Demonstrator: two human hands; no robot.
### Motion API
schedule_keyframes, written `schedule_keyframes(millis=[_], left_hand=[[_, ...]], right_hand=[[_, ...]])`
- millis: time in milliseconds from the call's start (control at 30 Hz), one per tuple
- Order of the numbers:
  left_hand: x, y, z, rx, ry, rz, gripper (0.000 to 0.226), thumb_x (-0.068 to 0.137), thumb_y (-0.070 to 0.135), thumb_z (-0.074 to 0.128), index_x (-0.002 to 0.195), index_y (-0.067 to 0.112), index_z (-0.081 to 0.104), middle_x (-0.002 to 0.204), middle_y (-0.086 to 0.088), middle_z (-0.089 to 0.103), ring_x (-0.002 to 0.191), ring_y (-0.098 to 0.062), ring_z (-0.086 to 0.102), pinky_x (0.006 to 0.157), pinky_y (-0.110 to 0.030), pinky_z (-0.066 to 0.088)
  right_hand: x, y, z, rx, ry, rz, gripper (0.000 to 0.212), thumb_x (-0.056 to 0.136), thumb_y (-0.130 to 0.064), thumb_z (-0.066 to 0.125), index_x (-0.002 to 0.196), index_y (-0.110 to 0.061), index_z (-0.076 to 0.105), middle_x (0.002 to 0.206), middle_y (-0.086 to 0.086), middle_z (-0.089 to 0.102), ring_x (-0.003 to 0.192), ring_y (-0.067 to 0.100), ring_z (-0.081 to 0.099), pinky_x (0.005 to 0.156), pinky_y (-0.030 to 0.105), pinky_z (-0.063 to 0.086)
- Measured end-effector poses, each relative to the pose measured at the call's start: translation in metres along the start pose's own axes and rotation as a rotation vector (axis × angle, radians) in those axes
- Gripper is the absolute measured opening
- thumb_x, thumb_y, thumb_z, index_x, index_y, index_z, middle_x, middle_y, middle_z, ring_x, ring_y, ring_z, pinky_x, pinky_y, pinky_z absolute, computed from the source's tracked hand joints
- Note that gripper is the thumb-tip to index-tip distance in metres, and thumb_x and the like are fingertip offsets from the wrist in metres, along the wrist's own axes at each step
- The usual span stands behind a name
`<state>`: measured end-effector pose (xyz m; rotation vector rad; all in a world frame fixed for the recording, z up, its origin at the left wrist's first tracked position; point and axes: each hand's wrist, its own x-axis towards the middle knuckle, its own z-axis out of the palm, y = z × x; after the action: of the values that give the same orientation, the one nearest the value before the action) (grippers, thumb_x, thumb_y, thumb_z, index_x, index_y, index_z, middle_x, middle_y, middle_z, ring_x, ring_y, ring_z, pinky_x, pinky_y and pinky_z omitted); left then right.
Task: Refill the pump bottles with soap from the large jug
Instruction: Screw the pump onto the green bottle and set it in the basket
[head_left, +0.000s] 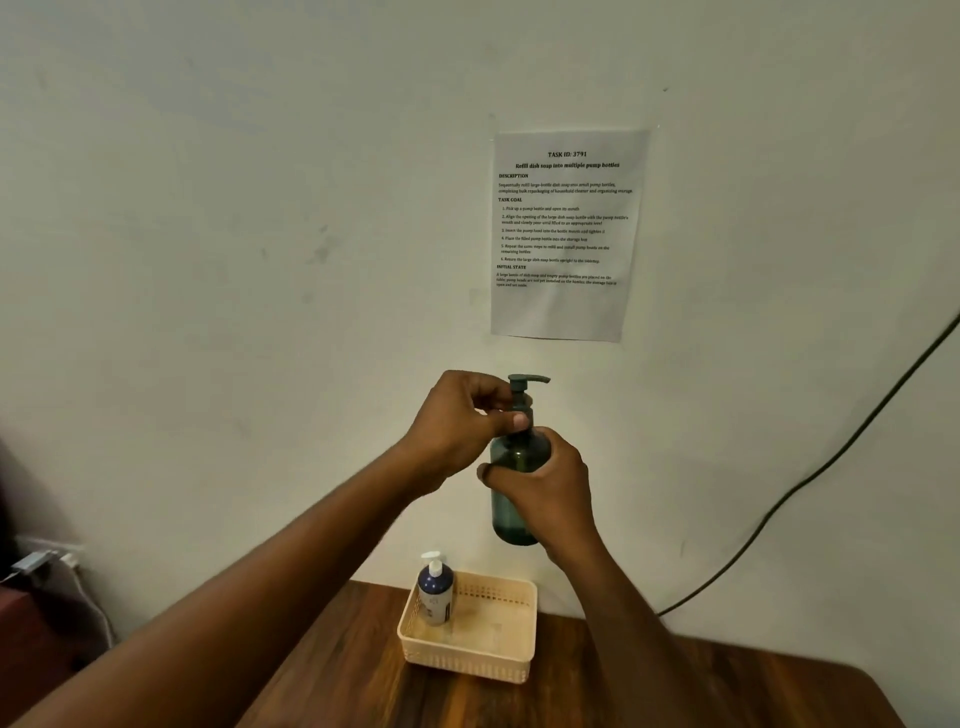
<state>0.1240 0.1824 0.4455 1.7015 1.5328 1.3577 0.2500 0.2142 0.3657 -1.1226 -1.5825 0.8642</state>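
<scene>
Head view: left hand (457, 415) pinches the pump collar (521, 410) of a green pump bottle (514, 499), held upright in the air before the wall; right hand (545, 483) wraps the bottle's body. Below, a cream basket (467, 654) on the wooden tabletop (675, 686) holds an upright blue pump bottle (435, 590) in its back left corner. A printed sheet (566, 234) hangs above.

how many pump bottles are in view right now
2. A green pump bottle is held up in front of the wall by both hands, and a blue pump bottle stands in the basket. Any others are out of frame.
</scene>
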Motion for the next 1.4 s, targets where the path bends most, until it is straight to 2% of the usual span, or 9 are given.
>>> schedule_keyframes(millis=[167,267,400,533,733,867,967,1033,1400], left_hand=[[0.004,0.01,-0.012,-0.065,-0.221,-0.058,0.026,0.098,0.008,0.069,0.121,0.016,0.077,0.114,0.004,0.079,0.104,0.003,0.071,0.076,-0.005,0.046],[0.0,0.006,-0.004,-0.046,-0.043,0.015,0.018,0.086,0.024,0.084,0.103,0.023,0.081,0.098,0.01,0.077,0.101,-0.007,0.069,0.079,-0.014,0.047],[-0.003,0.003,0.005,0.016,0.098,0.081,0.012,0.08,0.026,0.088,0.085,0.028,0.077,0.086,0.011,0.071,0.089,-0.006,0.067,0.07,-0.007,0.046],[0.005,0.01,-0.008,-0.03,-0.134,0.034,0.017,0.089,0.012,0.08,0.106,0.012,0.081,0.103,-0.001,0.08,0.105,-0.015,0.073,0.093,-0.025,0.051],[0.016,0.016,-0.031,-0.224,-0.516,0.031,0.027,0.097,-0.003,0.063,0.123,0.0,0.07,0.116,-0.015,0.076,0.113,-0.023,0.072,0.1,-0.027,0.054],[0.004,0.009,-0.014,-0.312,-0.314,0.057,0.03,0.095,0.008,0.071,0.125,0.008,0.072,0.117,-0.005,0.078,0.116,-0.018,0.073,0.101,-0.025,0.056],[-0.004,0.005,0.002,-0.302,-0.007,0.124,0.022,0.087,0.013,0.081,0.109,0.014,0.08,0.107,0.001,0.081,0.106,-0.014,0.076,0.098,-0.03,0.06],[-0.005,0.004,0.008,-0.272,0.041,0.15,0.017,0.088,0.015,0.08,0.105,0.016,0.081,0.103,0.002,0.082,0.101,-0.015,0.077,0.096,-0.032,0.061],[0.009,0.001,-0.024,-0.342,-0.521,0.16,0.027,0.1,0.007,0.06,0.124,-0.004,0.067,0.112,-0.016,0.073,0.112,-0.025,0.069,0.1,-0.03,0.051]], right_hand=[[0.002,-0.004,-0.004,0.035,0.016,-0.009,0.055,0.063,-0.044,0.084,0.109,-0.034,0.056,0.096,-0.02,0.06,0.085,0.008,0.059,0.065,0.019,0.048],[0.002,-0.01,-0.003,-0.001,0.041,-0.043,0.053,0.066,-0.043,0.085,0.108,-0.039,0.052,0.092,-0.028,0.055,0.081,0.001,0.057,0.064,0.013,0.042],[-0.001,-0.015,-0.003,-0.014,0.042,-0.074,0.052,0.067,-0.039,0.087,0.104,-0.042,0.05,0.087,-0.033,0.052,0.077,-0.006,0.055,0.062,0.008,0.036],[-0.004,-0.015,-0.01,0.05,-0.035,-0.044,0.051,0.065,-0.039,0.086,0.107,-0.036,0.056,0.096,-0.021,0.061,0.086,0.007,0.061,0.067,0.019,0.049],[-0.007,-0.025,-0.019,0.143,-0.13,-0.058,0.051,0.063,-0.035,0.085,0.108,-0.034,0.06,0.099,-0.014,0.066,0.09,0.014,0.064,0.069,0.024,0.053],[-0.003,-0.026,-0.018,0.106,-0.058,-0.076,0.054,0.064,-0.04,0.084,0.112,-0.033,0.059,0.1,-0.014,0.066,0.09,0.012,0.064,0.072,0.026,0.054],[-0.001,-0.028,-0.018,0.036,-0.019,-0.096,0.052,0.066,-0.041,0.084,0.11,-0.035,0.057,0.097,-0.02,0.063,0.087,0.007,0.062,0.069,0.018,0.048],[-0.002,-0.028,-0.019,0.026,-0.019,-0.103,0.051,0.066,-0.04,0.085,0.108,-0.038,0.055,0.095,-0.024,0.061,0.085,0.004,0.061,0.066,0.015,0.044],[-0.012,-0.03,-0.032,0.188,-0.251,-0.068,0.051,0.057,-0.036,0.085,0.103,-0.033,0.063,0.091,-0.014,0.069,0.089,0.011,0.067,0.072,0.029,0.059]])
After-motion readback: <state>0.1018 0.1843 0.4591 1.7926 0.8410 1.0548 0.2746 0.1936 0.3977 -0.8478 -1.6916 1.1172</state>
